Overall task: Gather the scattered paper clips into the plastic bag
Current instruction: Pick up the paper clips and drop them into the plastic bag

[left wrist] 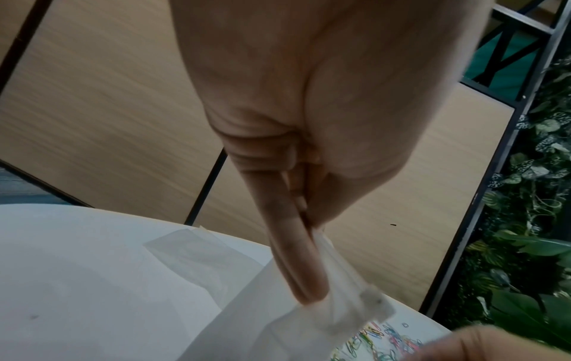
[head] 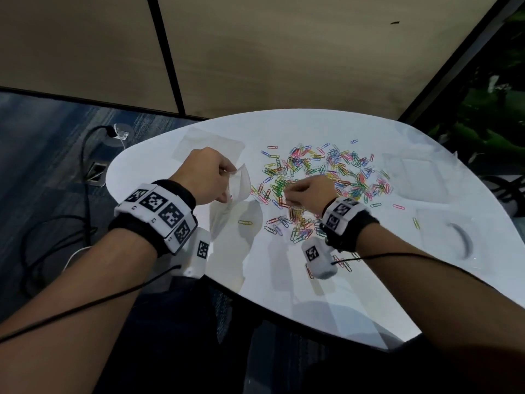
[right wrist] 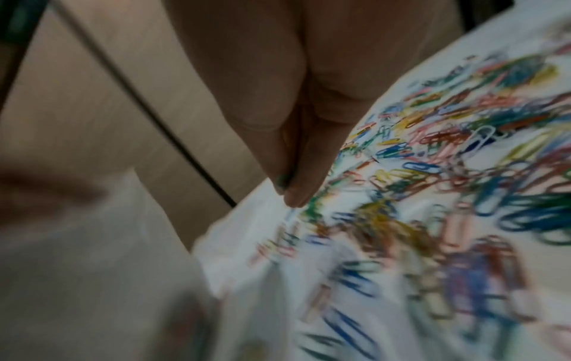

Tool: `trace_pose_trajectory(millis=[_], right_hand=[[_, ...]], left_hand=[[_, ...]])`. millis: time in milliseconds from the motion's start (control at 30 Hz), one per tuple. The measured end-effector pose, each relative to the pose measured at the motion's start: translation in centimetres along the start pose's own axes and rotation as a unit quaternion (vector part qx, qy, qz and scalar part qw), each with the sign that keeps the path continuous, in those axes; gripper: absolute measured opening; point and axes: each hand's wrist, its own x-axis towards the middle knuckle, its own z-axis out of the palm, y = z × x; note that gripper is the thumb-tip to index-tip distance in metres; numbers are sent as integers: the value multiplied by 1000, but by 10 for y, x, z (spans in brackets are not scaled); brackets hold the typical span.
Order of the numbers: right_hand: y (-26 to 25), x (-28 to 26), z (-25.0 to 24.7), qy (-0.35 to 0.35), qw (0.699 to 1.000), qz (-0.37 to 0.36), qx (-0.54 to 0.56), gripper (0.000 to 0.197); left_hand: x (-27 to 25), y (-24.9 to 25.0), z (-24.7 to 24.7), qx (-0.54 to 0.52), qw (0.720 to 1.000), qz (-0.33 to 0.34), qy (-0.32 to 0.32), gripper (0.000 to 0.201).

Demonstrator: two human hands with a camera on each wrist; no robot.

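left hand (head: pixel 208 174) pinching plastic bag (head: pixel 235 200) rim, centre-left | right hand (head: pixel 308 191) pinching paper clips (head: pixel 335 169), centre | advice: keep mouth wide, carry small pinches

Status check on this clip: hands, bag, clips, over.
Left hand pinches the plastic bag at its rim, held above the table. Right hand pinches something green in the paper clips. Most clips still scattered. Nothing in the way.

On the desk (head: pixel 355 280) the paper clips (head: pixel 326 172) lay spread before me, the plastic bag (head: pixel 235 200) to their left, my hands either side
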Motion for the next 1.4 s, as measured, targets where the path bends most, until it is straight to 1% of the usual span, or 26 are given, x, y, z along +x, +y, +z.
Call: trace_pose_trajectory(millis=[33,100,133,200,267,333,400,500,567,667,700,733,800,867,900,933,967,1000,1033,1067,1133,1200,1233,1300,1333,1400], right_hand=[[-9,-4,-5,-12,992,23,121,11],[-31,-14,-12,-50,946,46,317,20],[-41,-19,-12,-73,927,51,363,21],[-58,-30,-7,-131,909,55,392,17],[-65,-38,5,-165,912,59,371,13],[-65,-42,18,-150,934,54,321,11],[-65,-40,27,-124,957,47,258,16],[-68,-36,33,-118,975,37,186,30],[-67,-35,31,-116,987,1,111,33],[-69,-41,24,-110,990,-87,-29,17],[-71,-42,22,-112,986,-113,-43,13],[-73,-43,20,-114,985,-128,-23,13],[-75,-41,17,-109,981,-113,117,15],[-71,-30,13,-67,972,-85,207,20],[-65,-23,12,-45,977,-84,191,22],[-57,-16,13,-25,986,-95,132,24],[-50,-11,15,-15,992,-122,26,25],[-42,-6,21,-27,984,-150,-95,27],[-37,-4,28,-56,962,-171,-203,31],[-32,-6,36,-97,927,-206,-297,37],[-25,-18,56,-187,857,-293,-380,41],[-11,-30,77,-233,805,-350,-419,36],[-3,-37,79,-246,778,-360,-452,40],[18,-48,73,-240,761,-341,-497,61],[28,-52,67,-233,755,-333,-515,67],[44,-55,50,-204,743,-324,-549,67]], left_hand=[[0,1,2,-1,1000,2,-5,38],[0,5,6,-4,1000,5,-13,36],[0,6,7,-9,1000,6,-16,35],[0,9,11,-20,1000,7,-19,34],[-1,12,13,-24,999,10,-24,32],[-2,15,15,-27,999,12,-30,31],[-4,17,17,-31,999,9,-33,30],[-4,19,20,-37,998,14,-41,31],[-5,20,21,-43,998,13,-44,30],[-4,19,21,-51,998,7,-43,32],[-4,18,21,-50,998,4,-43,33],[-3,17,20,-47,998,3,-43,33],[-1,14,15,-35,999,1,-31,33],[0,12,8,-24,1000,-10,-9,33],[1,10,5,-20,1000,-15,2,34],[1,8,1,-18,1000,-19,10,34],[2,6,-3,-17,999,-24,16,35],[3,3,-6,-15,999,-27,21,35],[4,1,-9,-11,999,-31,23,36],[5,-1,-10,-5,999,-34,25,36],[8,-3,-12,9,999,-36,27,36],[9,0,-11,10,999,-39,25,35],[10,2,-9,8,999,-41,23,34],[10,5,-5,9,999,-44,15,34],[10,6,-3,11,999,-45,10,35],[10,8,-1,17,999,-45,0,34]])
